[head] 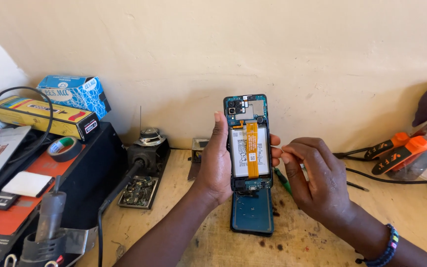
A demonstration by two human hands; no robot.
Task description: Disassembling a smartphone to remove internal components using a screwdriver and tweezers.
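Note:
My left hand (216,160) holds an opened smartphone (249,143) upright, its back removed. The white battery, an orange flex cable and the blue circuit board show. My right hand (315,180) sits just right of the phone with fingers pinched together near its edge; a thin tool seems to be in the pinch, hard to make out. Under the phone, the dark teal back cover (252,212) lies flat on the wooden bench. A green-handled tool (282,180) lies behind my right hand.
A black box at left carries a tape roll (64,147), a yellow carton (43,116), a blue carton (75,91) and a hot-air handle (50,215). A small stand with a parts tray (138,190) is left of the phone. Orange-handled pliers (401,148) and cables lie at right.

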